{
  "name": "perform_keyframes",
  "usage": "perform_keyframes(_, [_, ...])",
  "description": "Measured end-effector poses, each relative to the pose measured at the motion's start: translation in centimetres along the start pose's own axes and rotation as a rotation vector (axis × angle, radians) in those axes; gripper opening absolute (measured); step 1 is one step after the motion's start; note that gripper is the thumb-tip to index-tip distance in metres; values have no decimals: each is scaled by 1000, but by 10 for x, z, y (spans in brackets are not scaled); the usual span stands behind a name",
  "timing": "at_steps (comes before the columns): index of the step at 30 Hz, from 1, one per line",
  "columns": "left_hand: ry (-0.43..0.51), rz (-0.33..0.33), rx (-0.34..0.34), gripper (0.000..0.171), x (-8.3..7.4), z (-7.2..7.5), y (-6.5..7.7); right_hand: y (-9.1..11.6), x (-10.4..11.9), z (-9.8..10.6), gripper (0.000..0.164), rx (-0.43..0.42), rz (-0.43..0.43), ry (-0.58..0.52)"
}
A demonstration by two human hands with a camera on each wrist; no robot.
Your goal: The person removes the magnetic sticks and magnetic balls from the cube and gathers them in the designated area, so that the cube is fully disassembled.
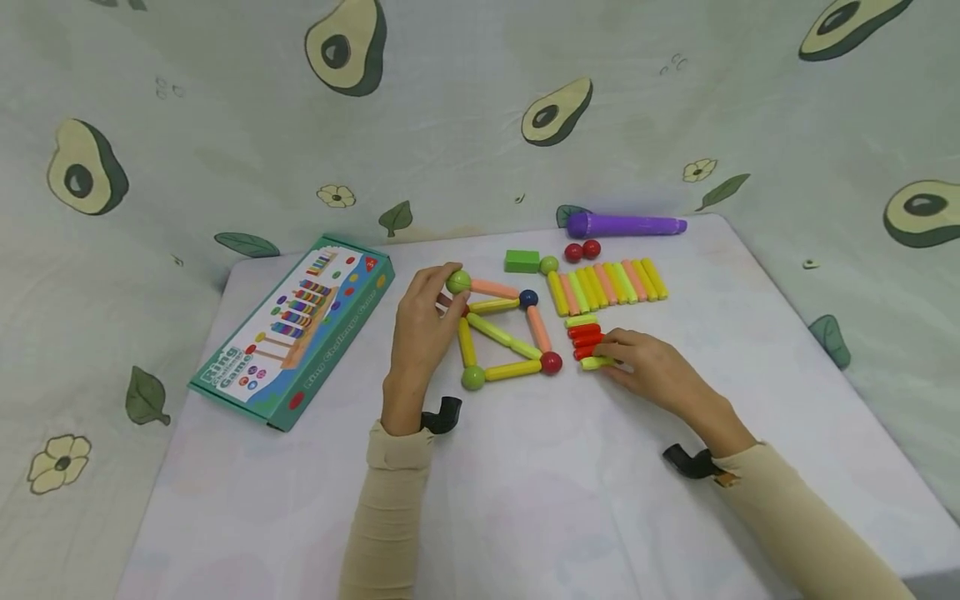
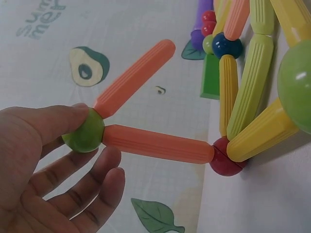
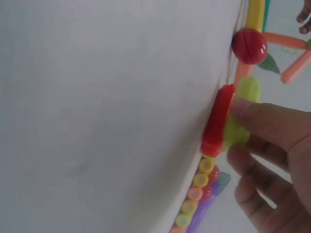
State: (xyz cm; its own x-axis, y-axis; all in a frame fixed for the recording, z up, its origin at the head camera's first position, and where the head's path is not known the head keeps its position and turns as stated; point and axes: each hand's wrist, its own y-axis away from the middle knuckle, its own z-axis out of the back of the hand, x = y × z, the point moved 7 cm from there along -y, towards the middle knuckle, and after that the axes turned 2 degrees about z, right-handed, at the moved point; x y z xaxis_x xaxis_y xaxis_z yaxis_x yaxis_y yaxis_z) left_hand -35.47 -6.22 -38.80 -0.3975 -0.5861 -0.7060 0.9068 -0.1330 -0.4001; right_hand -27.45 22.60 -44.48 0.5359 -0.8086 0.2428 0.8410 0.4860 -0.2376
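Observation:
My left hand (image 1: 422, 325) pinches a green ball (image 2: 83, 136) between thumb and fingers. Two salmon sticks (image 2: 160, 144) are fixed to that ball, one running to a red ball (image 2: 226, 162), the other pointing up with its far end free. Yellow, lime and salmon sticks join a blue ball (image 1: 528, 297), another red ball (image 1: 551, 363) and a green ball (image 1: 473, 377) in a frame on the table. To its right, my right hand (image 1: 652, 367) pinches a short lime stick (image 3: 236, 127) beside several red sticks (image 1: 585, 331).
A row of yellow, salmon and lime sticks (image 1: 607, 283) lies at the back right. Behind are a green block (image 1: 522, 262), a loose green ball (image 1: 549, 265), two red balls (image 1: 591, 248) and a purple rod (image 1: 630, 225). A game box (image 1: 292, 329) stands left.

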Motion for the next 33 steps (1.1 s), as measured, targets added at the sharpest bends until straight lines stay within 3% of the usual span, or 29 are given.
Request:
perform_keyframes(9, [-2, 3, -4, 42, 2, 0, 2, -1, -4, -5, 23, -19, 0, 5])
perform_keyframes(16, [-2, -6, -1, 42, 2, -2, 1, -8, 1, 0, 19, -33, -62, -41])
perform_keyframes(25, [2, -4, -10, 42, 1, 0, 0, -69, 19, 15, 21, -129, -51, -249])
perform_keyframes(33, [29, -16, -10, 42, 0, -3, -2, -122, 13, -7, 39, -49, -127, -477])
